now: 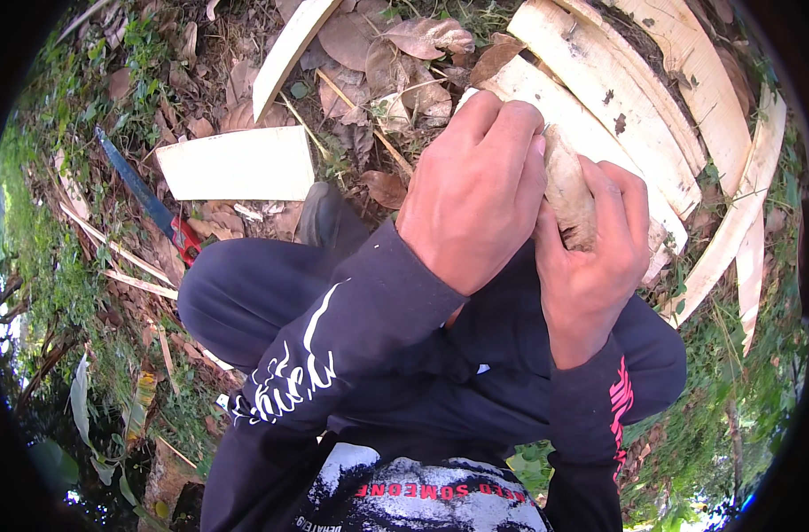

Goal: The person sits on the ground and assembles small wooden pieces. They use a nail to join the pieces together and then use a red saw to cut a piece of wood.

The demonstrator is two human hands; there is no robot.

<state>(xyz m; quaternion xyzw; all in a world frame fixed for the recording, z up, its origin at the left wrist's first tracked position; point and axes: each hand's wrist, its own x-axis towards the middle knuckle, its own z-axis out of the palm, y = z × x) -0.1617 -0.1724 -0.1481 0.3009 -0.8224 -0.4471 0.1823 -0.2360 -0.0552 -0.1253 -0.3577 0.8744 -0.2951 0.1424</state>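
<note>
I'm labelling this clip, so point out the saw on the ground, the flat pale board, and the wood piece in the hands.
saw (136,188): head view, mid blade.
flat pale board (236,164): head view, top face.
wood piece (568,191): head view, exposed middle.

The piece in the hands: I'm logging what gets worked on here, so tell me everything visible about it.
The piece is a pale tan, rough, fibrous-looking chunk, probably wood or husk, longer than wide and standing roughly upright. The left hand closes over its left side, and the right hand wraps it from the right and below, so only its middle strip shows. It is held above the knees, in front of pale curved wood slabs.
</note>
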